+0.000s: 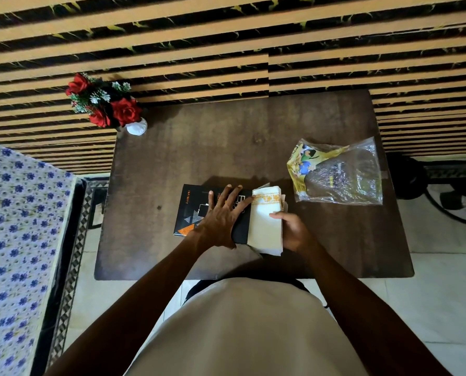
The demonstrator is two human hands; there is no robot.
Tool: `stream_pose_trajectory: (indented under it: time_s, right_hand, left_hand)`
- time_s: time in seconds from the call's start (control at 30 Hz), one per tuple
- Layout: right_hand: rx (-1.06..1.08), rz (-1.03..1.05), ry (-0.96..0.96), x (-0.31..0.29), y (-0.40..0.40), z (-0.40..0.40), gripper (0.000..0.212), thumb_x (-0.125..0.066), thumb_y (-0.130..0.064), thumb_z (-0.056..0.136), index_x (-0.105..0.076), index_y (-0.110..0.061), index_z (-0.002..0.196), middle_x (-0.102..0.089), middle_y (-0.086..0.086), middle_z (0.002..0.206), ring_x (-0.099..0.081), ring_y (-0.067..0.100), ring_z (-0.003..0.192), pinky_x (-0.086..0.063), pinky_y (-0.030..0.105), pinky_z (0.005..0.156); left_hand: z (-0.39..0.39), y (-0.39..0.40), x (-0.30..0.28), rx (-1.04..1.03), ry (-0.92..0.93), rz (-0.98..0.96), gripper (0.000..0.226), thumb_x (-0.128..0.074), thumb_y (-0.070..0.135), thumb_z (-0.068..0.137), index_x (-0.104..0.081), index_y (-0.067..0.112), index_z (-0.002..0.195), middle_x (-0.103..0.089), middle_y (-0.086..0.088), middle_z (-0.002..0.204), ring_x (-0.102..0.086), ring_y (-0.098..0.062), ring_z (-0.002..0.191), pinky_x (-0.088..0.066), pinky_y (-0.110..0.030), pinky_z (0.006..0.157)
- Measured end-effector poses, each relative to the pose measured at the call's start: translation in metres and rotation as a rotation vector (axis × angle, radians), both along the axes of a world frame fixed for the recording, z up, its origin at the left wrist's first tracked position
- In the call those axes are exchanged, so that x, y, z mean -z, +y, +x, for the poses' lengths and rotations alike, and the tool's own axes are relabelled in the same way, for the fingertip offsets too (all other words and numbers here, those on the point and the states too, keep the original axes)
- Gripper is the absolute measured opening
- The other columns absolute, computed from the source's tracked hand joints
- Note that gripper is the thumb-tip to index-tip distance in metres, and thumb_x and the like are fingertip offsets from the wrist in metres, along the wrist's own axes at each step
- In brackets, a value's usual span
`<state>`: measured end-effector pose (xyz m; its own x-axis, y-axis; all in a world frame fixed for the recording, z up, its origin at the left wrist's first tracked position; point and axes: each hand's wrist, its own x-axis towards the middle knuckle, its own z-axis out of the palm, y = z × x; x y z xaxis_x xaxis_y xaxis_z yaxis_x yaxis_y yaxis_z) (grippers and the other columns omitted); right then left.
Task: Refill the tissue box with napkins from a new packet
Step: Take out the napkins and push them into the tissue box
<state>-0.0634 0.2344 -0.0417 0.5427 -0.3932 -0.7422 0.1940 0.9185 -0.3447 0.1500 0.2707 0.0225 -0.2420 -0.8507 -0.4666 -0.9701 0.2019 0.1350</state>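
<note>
The left hand (221, 218) lies flat with its fingers spread wide on top of the black tissue box (196, 213), pressing on the lid, its index fingertip reaching the near edge of the napkins, while the right hand (291, 230) is closed around a thick stack of cream napkins (265, 221), thumb on top and fingers wrapped under the right edge. The stack sits right against the box's right end, touching it, and whether any part of it is already inside the box cannot be told from here; a yellow patterned band runs across the far end of the top napkin. The box lies flat near the front middle of the dark brown desk (226, 147), showing orange and grey triangle print and small lettering on its lid. To the right and a little farther back, apart from the hands, lies the opened clear plastic packet (340, 175) with a yellow printed end, crumpled and flattened on the desk. At the far left corner of the desk stands a small white vase (137, 126) with red artificial roses (104, 104). Behind the desk is a wall of tan and black stripes, and at the left edge of the view a bed (14, 226) carries a white cover with blue flowers
</note>
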Motion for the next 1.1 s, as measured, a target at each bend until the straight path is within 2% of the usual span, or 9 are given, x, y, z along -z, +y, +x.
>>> stream_pose_trajectory:
  time_s: [0.13,0.23,0.37,0.5,0.57,0.63,0.9,1.0,1.1]
  right_hand:
    - [-0.001,0.003,0.083,-0.001,-0.002,0.010,0.065,-0.065,-0.021,0.070,-0.050,-0.012,0.133,-0.063,0.014,0.110,-0.060,0.031,0.097,-0.048,0.041,0.082]
    - [-0.001,0.018,0.130,-0.001,0.001,0.016,0.058,-0.064,-0.016,0.067,-0.055,-0.010,0.124,-0.062,0.016,0.107,-0.060,0.032,0.097,-0.051,0.040,0.077]
    - [-0.048,0.051,0.179,-0.004,-0.002,0.024,0.061,-0.068,-0.020,0.064,-0.054,-0.017,0.123,-0.060,0.017,0.113,-0.056,0.034,0.106,-0.049,0.044,0.085]
    - [-0.112,0.021,0.177,-0.008,-0.008,0.023,0.052,-0.065,-0.018,0.069,-0.055,-0.014,0.121,-0.063,0.016,0.107,-0.059,0.033,0.101,-0.048,0.042,0.084]
    - [-0.125,0.005,0.120,-0.008,-0.007,0.018,0.039,-0.057,-0.011,0.077,-0.058,-0.013,0.116,-0.065,0.015,0.105,-0.059,0.033,0.100,-0.048,0.042,0.084]
    - [-0.110,0.021,0.086,-0.002,-0.004,0.015,0.040,-0.056,-0.008,0.076,-0.058,-0.014,0.115,-0.065,0.016,0.106,-0.058,0.034,0.101,-0.048,0.044,0.086]
    - [-0.166,-0.004,0.206,-0.006,-0.014,0.030,0.019,-0.052,-0.006,0.088,-0.057,-0.015,0.103,-0.061,0.014,0.099,-0.057,0.029,0.092,-0.048,0.039,0.075]
    - [-0.145,0.007,0.165,0.004,-0.012,0.024,0.023,-0.058,-0.011,0.087,-0.058,-0.016,0.109,-0.063,0.015,0.104,-0.059,0.030,0.097,-0.048,0.042,0.082]
    - [-0.137,0.001,0.141,0.014,-0.005,0.021,0.040,-0.067,-0.012,0.083,-0.056,-0.016,0.121,-0.064,0.015,0.111,-0.058,0.033,0.107,-0.048,0.047,0.091]
  left_hand:
    - [0.000,-0.001,0.002,0.000,-0.007,0.004,0.141,-0.088,0.056,0.044,0.000,0.030,0.151,0.004,-0.011,0.162,0.010,-0.037,0.148,0.008,-0.067,0.109]
    - [0.000,0.000,0.004,-0.003,0.001,0.005,0.141,-0.089,0.056,0.044,-0.001,0.031,0.151,0.003,-0.011,0.162,0.009,-0.037,0.148,0.008,-0.067,0.109]
    - [0.001,0.001,0.005,-0.005,0.008,0.000,0.141,-0.088,0.055,0.045,0.004,0.033,0.149,0.004,-0.011,0.161,0.010,-0.037,0.148,0.004,-0.070,0.110]
    - [0.002,0.002,0.004,-0.030,0.029,-0.004,0.142,-0.090,0.053,0.041,0.001,0.034,0.148,0.002,-0.011,0.161,0.008,-0.036,0.148,0.001,-0.072,0.111]
    - [0.002,0.001,0.003,-0.031,0.029,-0.009,0.140,-0.090,0.052,0.041,-0.004,0.033,0.149,0.000,-0.010,0.161,0.008,-0.036,0.148,0.004,-0.069,0.110]
    - [0.001,0.000,0.003,-0.032,0.030,-0.010,0.139,-0.090,0.051,0.041,-0.005,0.032,0.150,0.000,-0.011,0.161,0.008,-0.036,0.148,0.005,-0.068,0.110]
    - [0.000,0.000,-0.002,-0.053,0.045,0.017,0.137,-0.089,0.049,0.047,-0.002,0.031,0.151,0.004,-0.011,0.161,0.012,-0.036,0.148,0.007,-0.067,0.110]
    - [-0.001,0.000,-0.004,-0.047,0.040,0.020,0.138,-0.090,0.048,0.047,0.000,0.031,0.151,0.005,-0.010,0.161,0.011,-0.036,0.148,0.005,-0.068,0.111]
    - [0.000,0.001,-0.003,-0.041,0.034,0.022,0.138,-0.089,0.049,0.047,0.000,0.032,0.151,0.005,-0.011,0.161,0.011,-0.037,0.148,0.003,-0.069,0.111]
